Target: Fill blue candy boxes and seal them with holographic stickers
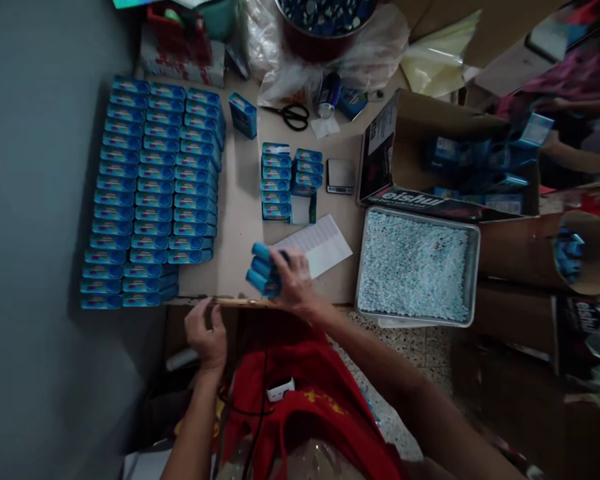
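My right hand [295, 277] is closed around several small blue boxes [263, 270], held together above the table's front edge. My left hand [207, 333] is at the same edge to the left, holding nothing, its fingers curved and apart from the thumb. Beyond my right hand a white printed sheet [330, 247] lies on the table. Behind it, two short rows of blue boxes [276, 183] stand in a small open carton [303, 210], part of whose white bottom shows. Long rows of similar blue boxes [153, 197] stand at the left.
A metal tray [475, 267] of small pale-blue pieces stands right of the table, before a cardboard box [405, 127] with blue packs. A small scale [340, 175], black scissors [295, 117], a can [329, 95] and a large pot [320, 47] are farther back. Another person's arm [575, 153] shows at right.
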Action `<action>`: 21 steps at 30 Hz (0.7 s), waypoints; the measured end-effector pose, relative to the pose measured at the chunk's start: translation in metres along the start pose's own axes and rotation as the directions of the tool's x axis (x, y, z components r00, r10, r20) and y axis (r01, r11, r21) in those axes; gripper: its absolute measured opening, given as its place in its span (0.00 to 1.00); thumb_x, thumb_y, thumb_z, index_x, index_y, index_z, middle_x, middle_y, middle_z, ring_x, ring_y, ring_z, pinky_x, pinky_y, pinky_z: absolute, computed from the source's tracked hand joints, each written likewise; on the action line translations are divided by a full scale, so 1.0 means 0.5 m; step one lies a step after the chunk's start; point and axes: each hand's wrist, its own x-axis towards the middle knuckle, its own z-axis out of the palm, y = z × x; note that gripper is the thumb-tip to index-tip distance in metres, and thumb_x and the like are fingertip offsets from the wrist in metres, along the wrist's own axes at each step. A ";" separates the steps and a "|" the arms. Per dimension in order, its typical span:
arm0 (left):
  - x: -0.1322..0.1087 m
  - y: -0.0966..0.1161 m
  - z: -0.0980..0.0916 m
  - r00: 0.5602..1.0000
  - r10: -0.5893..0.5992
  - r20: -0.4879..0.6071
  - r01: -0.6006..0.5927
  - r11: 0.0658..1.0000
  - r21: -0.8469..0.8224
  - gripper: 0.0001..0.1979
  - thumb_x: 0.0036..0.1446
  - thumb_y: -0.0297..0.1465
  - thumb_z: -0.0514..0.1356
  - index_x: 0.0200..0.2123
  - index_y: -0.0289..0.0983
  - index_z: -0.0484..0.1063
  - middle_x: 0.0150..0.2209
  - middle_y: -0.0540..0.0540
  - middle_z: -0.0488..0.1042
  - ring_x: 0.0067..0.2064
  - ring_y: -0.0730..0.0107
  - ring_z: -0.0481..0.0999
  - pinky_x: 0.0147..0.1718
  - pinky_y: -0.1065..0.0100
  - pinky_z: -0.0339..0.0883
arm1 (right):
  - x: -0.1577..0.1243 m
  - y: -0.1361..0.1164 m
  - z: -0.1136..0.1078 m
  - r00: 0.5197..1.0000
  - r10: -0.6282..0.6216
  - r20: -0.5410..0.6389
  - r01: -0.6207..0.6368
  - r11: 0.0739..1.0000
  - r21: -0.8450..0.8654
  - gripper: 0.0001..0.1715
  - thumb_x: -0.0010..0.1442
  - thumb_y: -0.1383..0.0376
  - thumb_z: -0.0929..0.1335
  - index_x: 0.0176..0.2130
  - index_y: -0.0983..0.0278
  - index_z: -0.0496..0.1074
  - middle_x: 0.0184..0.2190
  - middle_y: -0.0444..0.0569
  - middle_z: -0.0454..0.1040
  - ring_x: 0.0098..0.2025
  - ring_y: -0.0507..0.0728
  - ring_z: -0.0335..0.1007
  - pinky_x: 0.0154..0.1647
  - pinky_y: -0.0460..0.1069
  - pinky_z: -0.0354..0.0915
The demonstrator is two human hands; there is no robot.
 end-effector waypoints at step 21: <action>0.139 0.212 0.417 0.915 0.117 0.386 -0.055 0.984 -0.168 0.14 0.68 0.32 0.60 0.53 0.36 0.78 0.52 0.35 0.81 0.53 0.51 0.81 0.56 0.51 0.75 | 0.131 0.323 -0.032 0.895 -0.141 -0.423 0.068 0.981 -0.183 0.29 0.66 0.60 0.68 0.65 0.61 0.70 0.65 0.62 0.64 0.73 0.72 0.50 0.71 0.73 0.58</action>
